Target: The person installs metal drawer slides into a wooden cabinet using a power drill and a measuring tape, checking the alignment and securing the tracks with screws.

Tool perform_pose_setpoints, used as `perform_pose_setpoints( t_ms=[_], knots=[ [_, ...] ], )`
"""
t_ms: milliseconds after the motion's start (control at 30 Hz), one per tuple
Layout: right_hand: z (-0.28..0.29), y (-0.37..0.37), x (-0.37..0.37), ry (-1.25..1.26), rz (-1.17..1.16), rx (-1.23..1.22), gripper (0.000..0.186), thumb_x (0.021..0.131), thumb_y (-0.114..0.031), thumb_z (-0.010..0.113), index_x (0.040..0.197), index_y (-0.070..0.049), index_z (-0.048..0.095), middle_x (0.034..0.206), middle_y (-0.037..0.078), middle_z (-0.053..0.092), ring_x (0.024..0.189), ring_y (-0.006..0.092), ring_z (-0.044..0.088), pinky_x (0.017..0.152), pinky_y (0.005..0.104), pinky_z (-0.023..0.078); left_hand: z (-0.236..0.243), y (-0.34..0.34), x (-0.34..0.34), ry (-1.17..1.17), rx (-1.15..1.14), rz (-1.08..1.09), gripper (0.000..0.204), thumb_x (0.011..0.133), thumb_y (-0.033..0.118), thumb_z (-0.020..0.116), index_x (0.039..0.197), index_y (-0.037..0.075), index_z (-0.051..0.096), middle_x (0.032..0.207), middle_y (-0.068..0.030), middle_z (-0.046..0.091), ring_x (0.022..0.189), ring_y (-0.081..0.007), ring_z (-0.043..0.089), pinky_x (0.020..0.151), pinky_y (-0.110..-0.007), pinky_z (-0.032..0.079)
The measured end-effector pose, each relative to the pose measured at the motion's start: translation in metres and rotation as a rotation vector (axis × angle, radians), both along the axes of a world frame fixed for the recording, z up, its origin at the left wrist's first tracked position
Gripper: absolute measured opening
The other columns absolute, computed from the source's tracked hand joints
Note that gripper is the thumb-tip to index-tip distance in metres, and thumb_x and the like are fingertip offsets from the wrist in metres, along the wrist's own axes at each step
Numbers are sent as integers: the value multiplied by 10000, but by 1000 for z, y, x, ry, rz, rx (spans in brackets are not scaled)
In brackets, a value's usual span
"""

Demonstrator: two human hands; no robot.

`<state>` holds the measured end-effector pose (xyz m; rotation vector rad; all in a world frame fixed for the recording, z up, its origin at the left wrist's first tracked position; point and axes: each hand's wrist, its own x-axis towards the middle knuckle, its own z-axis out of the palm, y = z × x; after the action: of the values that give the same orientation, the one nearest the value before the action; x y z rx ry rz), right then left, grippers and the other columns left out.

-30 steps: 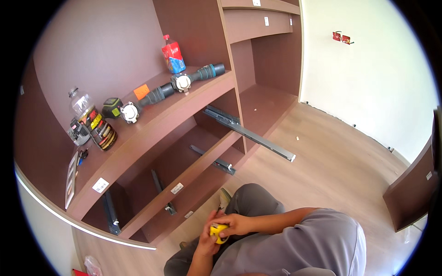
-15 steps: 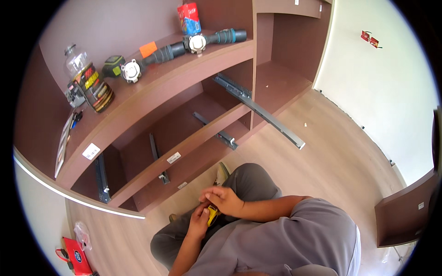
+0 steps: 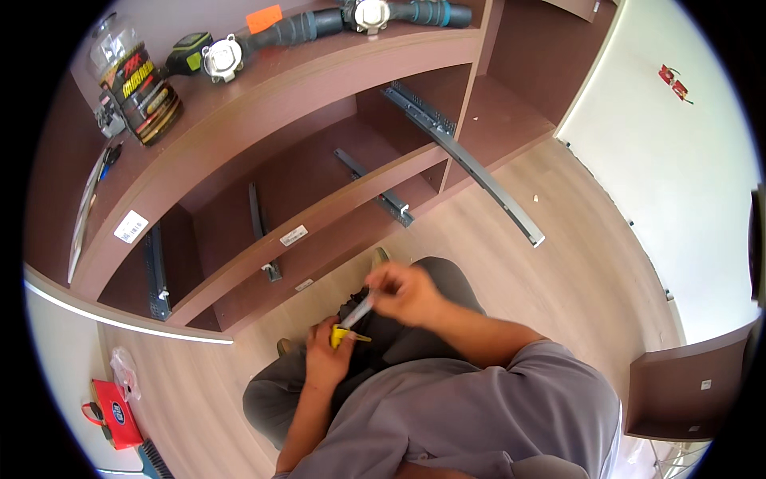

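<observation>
Raised, right hand [image 3: 407,291] pinches perhaps a pen [image 3: 357,311].

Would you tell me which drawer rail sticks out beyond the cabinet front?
The long grey rail in the right-hand bay; the other rails stay inside their bays.

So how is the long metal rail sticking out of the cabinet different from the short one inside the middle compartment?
The extended drawer slide is pulled out past the cabinet front and hangs over the floor; the short drawer slide sits wholly inside its compartment. The extended one looks much longer and paler grey at its end, while the short one looks dark. Both are metal rails fixed to brown cabinet panels.
</observation>
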<state>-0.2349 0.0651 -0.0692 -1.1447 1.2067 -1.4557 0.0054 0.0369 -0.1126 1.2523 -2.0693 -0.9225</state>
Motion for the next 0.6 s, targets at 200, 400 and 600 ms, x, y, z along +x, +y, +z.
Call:
perform_pose_setpoints(
  t_ms=[200, 400, 600],
  knots=[
    [105, -30, -105, -210, -259, -440, 408, 857, 80, 753, 1225, -12, 605, 1044, 42, 692, 916, 109, 664, 740, 235, 540, -11, -40, 60, -76, 181, 28, 248, 913, 106, 718, 1140, 14, 683, 952, -119, 665, 871, -236, 634, 812, -351, 515],
    [128, -56, -133, -150, -175, -227, 346, 918, 0, 742, 1229, 50, 597, 1125, 134, 702, 949, 146, 675, 804, 278, 571, 2, -68, 73, -182, 300, 18, 143, 958, 125, 682, 997, -7, 722, 718, -37, 630, 641, -107, 564, 594, -292, 455],
    [93, -16, -160, 509, -358, -136, 375, 898, -34, 751, 1254, 11, 641, 1206, 130, 698, 1082, 224, 686, 877, 355, 571, 53, -113, 105, -232, 352, 198, 133, 936, 122, 703, 902, -2, 738, 623, -45, 601, 552, -120, 555, 534, -312, 444]
  ],
)
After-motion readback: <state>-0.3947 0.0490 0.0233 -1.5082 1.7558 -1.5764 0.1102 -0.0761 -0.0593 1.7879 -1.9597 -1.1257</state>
